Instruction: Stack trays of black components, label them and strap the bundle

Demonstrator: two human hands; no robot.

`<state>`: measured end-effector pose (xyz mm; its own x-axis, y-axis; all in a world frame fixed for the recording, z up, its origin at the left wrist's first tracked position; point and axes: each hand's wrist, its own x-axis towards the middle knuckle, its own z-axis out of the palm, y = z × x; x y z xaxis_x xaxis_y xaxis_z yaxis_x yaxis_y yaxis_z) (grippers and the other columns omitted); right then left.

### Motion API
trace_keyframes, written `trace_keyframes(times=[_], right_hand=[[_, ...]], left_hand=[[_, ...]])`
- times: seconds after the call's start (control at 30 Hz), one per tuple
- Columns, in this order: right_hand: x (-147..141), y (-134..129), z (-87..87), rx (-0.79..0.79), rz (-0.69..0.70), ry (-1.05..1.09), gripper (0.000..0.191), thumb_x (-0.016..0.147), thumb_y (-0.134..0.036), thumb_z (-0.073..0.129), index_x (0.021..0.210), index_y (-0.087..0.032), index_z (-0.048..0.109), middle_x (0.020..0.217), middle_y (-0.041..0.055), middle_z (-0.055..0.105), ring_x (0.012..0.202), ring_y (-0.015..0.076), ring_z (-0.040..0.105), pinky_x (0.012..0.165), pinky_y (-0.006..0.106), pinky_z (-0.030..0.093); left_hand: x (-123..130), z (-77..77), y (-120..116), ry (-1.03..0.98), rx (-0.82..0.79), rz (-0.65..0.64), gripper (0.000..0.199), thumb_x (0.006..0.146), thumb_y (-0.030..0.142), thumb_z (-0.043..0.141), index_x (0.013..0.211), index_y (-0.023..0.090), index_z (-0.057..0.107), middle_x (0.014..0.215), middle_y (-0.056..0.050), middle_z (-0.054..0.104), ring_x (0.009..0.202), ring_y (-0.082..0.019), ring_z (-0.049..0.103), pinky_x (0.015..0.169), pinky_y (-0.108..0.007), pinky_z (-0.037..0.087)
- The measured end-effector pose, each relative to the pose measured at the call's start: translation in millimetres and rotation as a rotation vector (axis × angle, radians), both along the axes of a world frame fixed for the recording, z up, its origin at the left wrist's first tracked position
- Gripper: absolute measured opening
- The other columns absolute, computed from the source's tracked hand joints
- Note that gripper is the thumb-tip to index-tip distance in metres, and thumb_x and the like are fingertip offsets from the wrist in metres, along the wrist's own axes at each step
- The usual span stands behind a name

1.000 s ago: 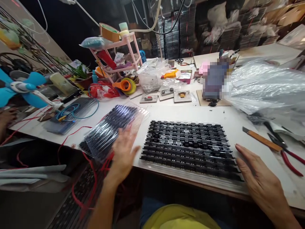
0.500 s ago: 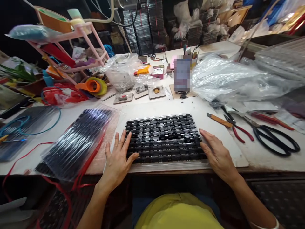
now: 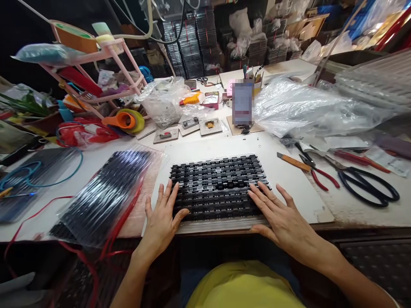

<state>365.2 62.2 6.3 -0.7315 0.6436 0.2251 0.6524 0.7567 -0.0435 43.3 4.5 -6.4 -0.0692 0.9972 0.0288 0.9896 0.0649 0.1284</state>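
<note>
While a clear tray of black parts (image 3: 221, 182) lies flat near the front edge of the white board (image 3: 297, 188), both hands rest on it, fingers spread wide and gripping nothing. The left hand (image 3: 162, 220) covers its left end; the right hand (image 3: 285, 218) lies over its right end, fingertips on the rows (which run roughly side to side). Left of the tray, a plastic-wrapped stack (image 3: 102, 196) lies at a slant beside red ribbon (image 3: 123, 216). To the right are a cutter (image 3: 293, 162), red-handled pliers (image 3: 317, 171) and large black scissors (image 3: 367, 184). Behind, small blocks (image 3: 210, 126) stand near a crumpled clear bag (image 3: 163, 105).
</note>
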Motion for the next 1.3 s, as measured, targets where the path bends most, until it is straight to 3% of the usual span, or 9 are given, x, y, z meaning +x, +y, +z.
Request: trace_keyframes(times=[0.27, 0.4, 0.57, 0.67, 0.77, 0.9, 1.03, 1.17, 1.3], right_hand=[[-57.9, 7.4, 7.7, -0.037, 0.118, -0.025, 0.067, 0.088, -0.050, 0.049, 0.141, -0.012, 0.035, 0.149, 0.0082, 0.030, 0.137, 0.0318, 0.024, 0.108, 0.052, 0.023], [-64.8, 4.4, 2.0, -0.030, 0.119, -0.034, 0.067, 0.088, -0.055, 0.045, 0.139, -0.011, 0.038, 0.146, 0.0079, 0.037, 0.135, 0.0320, 0.030, 0.107, 0.051, 0.026], [-61.2, 1.2, 4.3, -0.027, 0.068, -0.015, 0.061, 0.093, -0.056, 0.032, 0.138, -0.016, 0.041, 0.147, 0.0062, 0.035, 0.135, 0.0285, 0.031, 0.107, 0.051, 0.025], [-54.7, 1.7, 4.6, 0.006, -0.016, 0.006, 0.061, 0.094, -0.054, 0.031, 0.138, -0.013, 0.041, 0.148, 0.0128, 0.033, 0.135, 0.0285, 0.031, 0.107, 0.051, 0.024], [-44.7, 1.5, 1.0, 0.042, -0.065, 0.031, 0.058, 0.095, -0.050, 0.032, 0.135, -0.009, 0.044, 0.142, 0.0185, 0.041, 0.132, 0.0298, 0.037, 0.106, 0.052, 0.025], [-36.7, 1.4, -2.6, 0.035, -0.032, 0.082, 0.054, 0.096, -0.047, 0.033, 0.133, -0.011, 0.045, 0.137, 0.0165, 0.048, 0.128, 0.0289, 0.043, 0.106, 0.051, 0.025], [-34.0, 4.6, -0.8, 0.046, -0.050, 0.150, 0.050, 0.096, -0.044, 0.036, 0.132, -0.011, 0.044, 0.136, 0.0164, 0.049, 0.127, 0.0286, 0.044, 0.105, 0.051, 0.027], [-20.5, 9.4, 1.4, 0.041, -0.136, 0.217, 0.039, 0.097, -0.032, 0.038, 0.130, -0.012, 0.044, 0.131, 0.0153, 0.054, 0.123, 0.0255, 0.048, 0.105, 0.049, 0.027], [3.3, 10.3, 0.4, 0.029, -0.249, 0.278, 0.034, 0.096, -0.023, 0.040, 0.128, -0.015, 0.046, 0.127, 0.0133, 0.057, 0.121, 0.0224, 0.050, 0.106, 0.047, 0.028]], left_hand=[[-0.8, 3.5, -0.8, -0.061, -0.022, 0.030, 0.062, 0.092, 0.052, 0.030, 0.147, 0.026, 0.017, 0.155, -0.009, 0.015, 0.142, -0.030, 0.008, 0.108, -0.062, 0.013], [-5.3, 1.6, -6.8, -0.093, -0.036, 0.020, 0.061, 0.091, 0.053, 0.030, 0.146, 0.027, 0.021, 0.155, -0.009, 0.013, 0.142, -0.030, 0.007, 0.108, -0.062, 0.012], [-6.3, -0.2, -7.5, -0.134, -0.013, 0.016, 0.061, 0.092, 0.053, 0.029, 0.147, 0.030, 0.018, 0.156, -0.007, 0.012, 0.143, -0.029, 0.006, 0.108, -0.062, 0.013], [-8.9, -0.2, -8.0, -0.162, 0.002, 0.022, 0.061, 0.092, 0.053, 0.030, 0.147, 0.030, 0.018, 0.156, -0.007, 0.012, 0.143, -0.028, 0.006, 0.108, -0.062, 0.012], [-15.0, -0.1, -13.6, -0.192, 0.036, 0.069, 0.058, 0.093, 0.049, 0.030, 0.146, 0.025, 0.023, 0.155, -0.009, 0.018, 0.143, -0.027, 0.008, 0.110, -0.060, 0.009], [-17.7, 2.5, -26.6, -0.214, 0.085, 0.111, 0.054, 0.094, 0.045, 0.031, 0.142, 0.020, 0.033, 0.153, -0.011, 0.023, 0.143, -0.025, 0.010, 0.111, -0.056, 0.010], [-9.1, 6.8, -34.1, -0.243, 0.076, 0.047, 0.051, 0.094, 0.041, 0.035, 0.143, 0.026, 0.031, 0.155, -0.008, 0.018, 0.143, -0.025, 0.006, 0.111, -0.057, 0.013], [-3.4, 2.9, -32.5, -0.261, 0.061, 0.024, 0.050, 0.094, 0.040, 0.037, 0.143, 0.029, 0.030, 0.155, -0.007, 0.016, 0.143, -0.027, 0.005, 0.110, -0.059, 0.012], [-6.1, -6.7, -29.7, -0.372, 0.134, 0.078, 0.055, 0.094, 0.041, 0.037, 0.145, 0.025, 0.026, 0.154, -0.010, 0.022, 0.142, -0.025, 0.016, 0.112, -0.054, 0.016]])
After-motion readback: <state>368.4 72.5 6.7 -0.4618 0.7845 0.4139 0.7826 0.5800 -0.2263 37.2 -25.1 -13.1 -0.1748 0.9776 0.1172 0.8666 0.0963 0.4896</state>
